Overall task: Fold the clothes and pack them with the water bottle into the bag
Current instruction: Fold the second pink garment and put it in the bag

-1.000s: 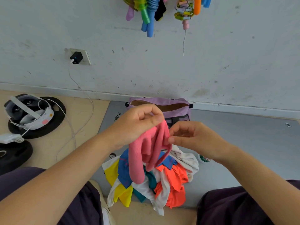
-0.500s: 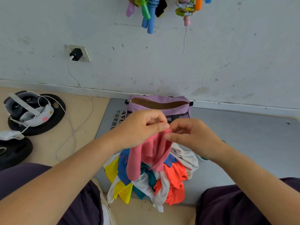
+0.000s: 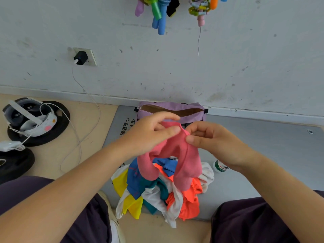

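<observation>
A pink garment (image 3: 184, 155) hangs in the air between both hands, above a heap of colourful clothes (image 3: 157, 193) on the grey mat (image 3: 263, 155). My left hand (image 3: 149, 135) pinches its top edge from the left. My right hand (image 3: 213, 142) pinches the same edge just to the right, the two hands almost touching. The purple bag (image 3: 171, 109) stands open against the wall behind my hands. A water bottle (image 3: 220, 166) lies on the mat to the right of the heap, mostly hidden under my right wrist.
A white headset (image 3: 29, 118) with cables rests on black weight plates (image 3: 40, 135) at the left. A charger cable (image 3: 84, 123) runs from the wall socket (image 3: 82, 57) across the floor. Coloured items (image 3: 161, 11) hang on the wall above. My knees frame the heap.
The hands have come closer together and risen slightly with the pink garment, which now spreads wider between them, showing two hanging parts.
</observation>
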The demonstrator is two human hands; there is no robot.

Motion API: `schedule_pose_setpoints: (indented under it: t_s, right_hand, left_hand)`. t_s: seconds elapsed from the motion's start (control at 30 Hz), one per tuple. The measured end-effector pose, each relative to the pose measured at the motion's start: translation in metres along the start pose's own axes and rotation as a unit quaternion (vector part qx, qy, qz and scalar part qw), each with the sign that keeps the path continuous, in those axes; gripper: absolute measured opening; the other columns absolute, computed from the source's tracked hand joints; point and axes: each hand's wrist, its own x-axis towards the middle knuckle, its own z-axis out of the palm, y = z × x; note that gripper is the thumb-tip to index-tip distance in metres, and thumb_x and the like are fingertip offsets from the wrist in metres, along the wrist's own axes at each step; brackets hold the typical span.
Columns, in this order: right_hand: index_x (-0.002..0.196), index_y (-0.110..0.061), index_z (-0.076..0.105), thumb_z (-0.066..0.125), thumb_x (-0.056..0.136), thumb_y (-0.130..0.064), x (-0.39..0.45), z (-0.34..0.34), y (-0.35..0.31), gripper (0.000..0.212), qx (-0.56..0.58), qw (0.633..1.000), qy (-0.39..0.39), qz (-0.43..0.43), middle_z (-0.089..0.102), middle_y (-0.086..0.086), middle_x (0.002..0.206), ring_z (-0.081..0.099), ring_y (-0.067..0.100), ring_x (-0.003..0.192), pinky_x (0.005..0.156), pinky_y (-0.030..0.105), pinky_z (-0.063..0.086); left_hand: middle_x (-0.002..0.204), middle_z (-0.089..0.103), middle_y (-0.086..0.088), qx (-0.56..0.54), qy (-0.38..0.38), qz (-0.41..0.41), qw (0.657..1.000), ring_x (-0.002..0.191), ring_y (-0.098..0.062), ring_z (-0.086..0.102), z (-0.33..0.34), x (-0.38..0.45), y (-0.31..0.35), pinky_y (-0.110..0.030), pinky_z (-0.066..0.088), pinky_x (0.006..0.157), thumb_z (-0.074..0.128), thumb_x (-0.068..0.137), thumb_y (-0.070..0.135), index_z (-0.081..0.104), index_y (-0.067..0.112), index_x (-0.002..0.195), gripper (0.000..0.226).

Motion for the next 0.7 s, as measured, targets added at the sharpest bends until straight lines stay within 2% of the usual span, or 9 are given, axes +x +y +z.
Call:
schedule_pose_setpoints:
  t_s: [0.03, 0.1, 0.17, 0.23, 0.33, 0.47, 0.57, 0.63, 0.7]
  right_hand:
    - [0.099, -0.015, 0.069, 0.069, 0.087, -0.025, 0.000, 0.000, 0.000, 0.016, 0.018, 1.000, -0.012, -0.002, 0.073, 0.003, 0.097, 0.067, 0.015, 0.093, 0.085, 0.022, 0.050]
    - [0.101, -0.016, 0.069, 0.068, 0.087, -0.024, 0.000, 0.001, 0.000, 0.016, 0.034, 0.999, -0.023, -0.005, 0.072, 0.005, 0.101, 0.067, 0.018, 0.097, 0.087, 0.025, 0.050]
    - [0.099, -0.020, 0.068, 0.069, 0.085, -0.023, 0.001, 0.002, -0.001, 0.014, 0.037, 0.999, -0.016, -0.003, 0.070, 0.006, 0.097, 0.065, 0.018, 0.093, 0.086, 0.028, 0.049]
    - [0.094, -0.022, 0.062, 0.074, 0.081, -0.020, 0.001, 0.002, -0.003, 0.017, 0.041, 0.999, -0.007, 0.000, 0.066, 0.009, 0.088, 0.062, 0.020, 0.083, 0.081, 0.030, 0.048]
    - [0.085, -0.021, 0.055, 0.078, 0.077, -0.016, -0.001, 0.004, -0.006, 0.025, 0.003, 1.000, -0.011, -0.011, 0.058, 0.008, 0.081, 0.056, 0.019, 0.077, 0.072, 0.031, 0.046]
    - [0.085, -0.020, 0.061, 0.076, 0.082, -0.017, -0.003, 0.006, -0.006, 0.015, -0.062, 0.998, 0.014, -0.011, 0.062, 0.004, 0.081, 0.058, 0.014, 0.078, 0.077, 0.030, 0.047]
    - [0.086, -0.020, 0.064, 0.069, 0.089, -0.023, -0.004, 0.005, -0.009, 0.007, -0.104, 0.994, 0.031, 0.000, 0.063, -0.002, 0.079, 0.057, 0.011, 0.076, 0.075, 0.034, 0.047]
    - [0.086, -0.015, 0.065, 0.067, 0.087, -0.034, -0.004, 0.004, -0.010, 0.019, -0.153, 0.987, 0.046, -0.003, 0.062, 0.002, 0.078, 0.055, 0.013, 0.076, 0.077, 0.045, 0.048]
    - [0.085, -0.010, 0.066, 0.066, 0.078, -0.048, -0.006, 0.004, -0.013, 0.038, -0.177, 0.983, 0.048, -0.006, 0.064, 0.014, 0.082, 0.055, 0.017, 0.076, 0.079, 0.048, 0.049]
  left_hand:
    - [0.057, 0.059, 0.010, -0.009, -0.046, 0.002, 0.999, 0.056, 0.000, 0.051, 0.002, -0.001, 0.000, -0.014, 0.041, 0.059, 0.066, 0.087, 0.050, 0.064, 0.048, 0.110, 0.022]
    - [0.058, 0.057, 0.018, -0.022, -0.074, 0.008, 0.997, 0.055, 0.004, 0.048, 0.006, -0.002, 0.001, -0.008, 0.038, 0.057, 0.065, 0.085, 0.052, 0.068, 0.043, 0.101, 0.019]
    - [0.064, 0.057, 0.015, -0.038, -0.049, 0.008, 0.998, 0.060, 0.001, 0.047, 0.005, -0.001, 0.001, -0.010, 0.038, 0.060, 0.064, 0.082, 0.053, 0.071, 0.032, 0.087, 0.023]
    - [0.069, 0.059, 0.011, -0.049, -0.029, 0.009, 0.998, 0.064, -0.001, 0.049, 0.003, -0.001, 0.000, -0.011, 0.040, 0.062, 0.061, 0.079, 0.056, 0.070, 0.029, 0.080, 0.028]
    - [0.072, 0.059, 0.010, -0.057, -0.044, 0.019, 0.997, 0.066, -0.001, 0.049, 0.004, -0.001, 0.002, -0.012, 0.040, 0.064, 0.063, 0.085, 0.053, 0.069, 0.027, 0.079, 0.028]
    - [0.079, 0.063, 0.001, -0.044, -0.072, 0.021, 0.996, 0.074, -0.006, 0.053, 0.005, -0.002, 0.003, -0.022, 0.043, 0.073, 0.063, 0.086, 0.050, 0.070, 0.023, 0.083, 0.028]
    - [0.075, 0.064, 0.008, -0.041, -0.070, 0.025, 0.996, 0.071, -0.002, 0.055, 0.003, -0.004, 0.004, -0.016, 0.044, 0.072, 0.063, 0.086, 0.045, 0.070, 0.028, 0.077, 0.020]
    - [0.073, 0.064, 0.009, -0.034, -0.070, 0.032, 0.996, 0.069, 0.000, 0.055, 0.002, -0.005, 0.005, -0.012, 0.044, 0.069, 0.064, 0.088, 0.039, 0.071, 0.026, 0.078, 0.018]
    - [0.074, 0.066, -0.001, -0.020, -0.074, 0.040, 0.996, 0.070, -0.003, 0.055, 0.002, -0.005, 0.006, -0.018, 0.044, 0.070, 0.062, 0.086, 0.044, 0.070, 0.024, 0.080, 0.022]
